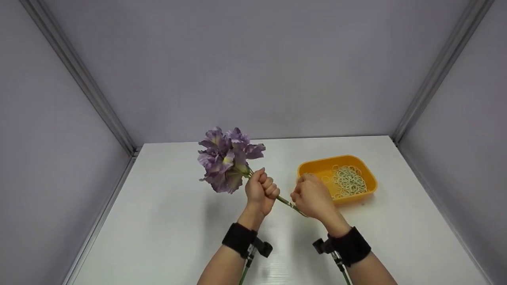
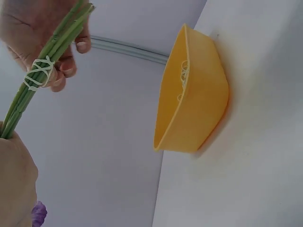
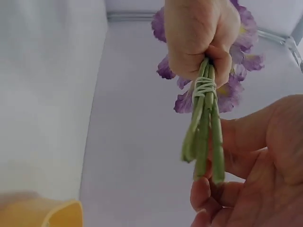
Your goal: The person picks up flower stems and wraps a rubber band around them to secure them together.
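In the head view my left hand grips a bunch of purple artificial flowers by the stems, blooms up and to the left. The green stems stick out below the fist. A pale rubber band is wound several times around them, close under the left hand. Beside the stem ends is my right hand, its fingers loosely bent. In the right wrist view those fingers lie next to and partly behind the stems; whether they touch them I cannot tell.
An orange-yellow tray stands on the white table, just beyond the right hand. Many loose pale rubber bands lie heaped in it. Grey-white walls enclose the table at the back and sides.
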Available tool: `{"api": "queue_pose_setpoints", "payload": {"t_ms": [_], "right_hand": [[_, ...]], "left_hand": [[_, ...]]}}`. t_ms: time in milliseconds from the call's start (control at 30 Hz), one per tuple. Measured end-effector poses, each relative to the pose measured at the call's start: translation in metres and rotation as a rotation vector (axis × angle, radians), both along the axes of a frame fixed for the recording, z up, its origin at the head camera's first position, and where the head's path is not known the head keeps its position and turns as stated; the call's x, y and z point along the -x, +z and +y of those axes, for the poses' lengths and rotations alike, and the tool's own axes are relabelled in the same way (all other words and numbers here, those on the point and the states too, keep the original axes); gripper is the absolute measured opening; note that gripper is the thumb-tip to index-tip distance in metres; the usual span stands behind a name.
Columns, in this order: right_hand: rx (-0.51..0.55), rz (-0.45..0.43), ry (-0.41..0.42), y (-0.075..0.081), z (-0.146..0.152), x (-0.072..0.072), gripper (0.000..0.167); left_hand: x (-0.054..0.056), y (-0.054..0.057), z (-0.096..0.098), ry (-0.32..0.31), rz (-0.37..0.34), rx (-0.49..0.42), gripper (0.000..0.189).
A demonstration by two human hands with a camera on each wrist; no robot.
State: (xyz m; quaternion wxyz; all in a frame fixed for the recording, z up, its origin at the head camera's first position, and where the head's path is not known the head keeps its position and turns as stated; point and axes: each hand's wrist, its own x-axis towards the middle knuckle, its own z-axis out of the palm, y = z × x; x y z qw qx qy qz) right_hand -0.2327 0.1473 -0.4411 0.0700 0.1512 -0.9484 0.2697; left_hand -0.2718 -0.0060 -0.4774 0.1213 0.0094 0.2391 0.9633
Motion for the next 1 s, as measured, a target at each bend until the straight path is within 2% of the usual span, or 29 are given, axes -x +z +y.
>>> {"api": "queue_pose_setpoints", "payload": {"t_ms": [33, 100, 167, 333, 400, 500, 567, 633, 767, 867, 1000], "right_hand": [[-0.077, 0.057, 0.001, -0.001, -0.002, -0.001, 0.018], [-0.127, 0.109, 0.030, -0.003, -0.003, -0.002, 0.013], [-0.075, 0.078, 0.064, -0.006, -0.002, -0.003, 0.011], [0.140, -0.054, 0.162, -0.012, 0.018, -0.001, 0.011], [0.175, -0.082, 0.211, -0.014, 0.026, -0.002, 0.011], [0.165, -0.079, 0.247, -0.016, 0.030, -0.003, 0.011], [0.117, 0.002, 0.240, -0.020, 0.029, -0.005, 0.008], [0.063, 0.119, 0.233, -0.024, 0.026, -0.006, 0.005], [0.007, 0.364, 0.236, -0.032, 0.023, -0.006, 0.011], [0.028, 0.427, 0.245, -0.036, 0.022, -0.006, 0.015], [0.095, 0.397, 0.270, -0.040, 0.020, -0.005, 0.016]], "left_hand": [[0.001, -0.001, 0.000, 0.004, -0.002, 0.002, 0.048], [0.003, -0.002, -0.001, 0.018, -0.007, -0.008, 0.048], [0.005, -0.002, -0.005, 0.046, -0.013, -0.035, 0.048], [0.014, 0.000, -0.020, 0.106, -0.048, -0.171, 0.047], [0.016, 0.000, -0.025, 0.116, -0.065, -0.215, 0.047], [0.018, 0.002, -0.029, 0.122, -0.086, -0.245, 0.047], [0.018, 0.002, -0.029, 0.123, -0.095, -0.249, 0.047], [0.017, 0.002, -0.028, 0.130, -0.106, -0.238, 0.047], [0.015, 0.001, -0.022, 0.145, -0.134, -0.207, 0.046], [0.013, 0.000, -0.019, 0.169, -0.138, -0.195, 0.046], [0.012, -0.001, -0.017, 0.223, -0.141, -0.195, 0.044]]}}
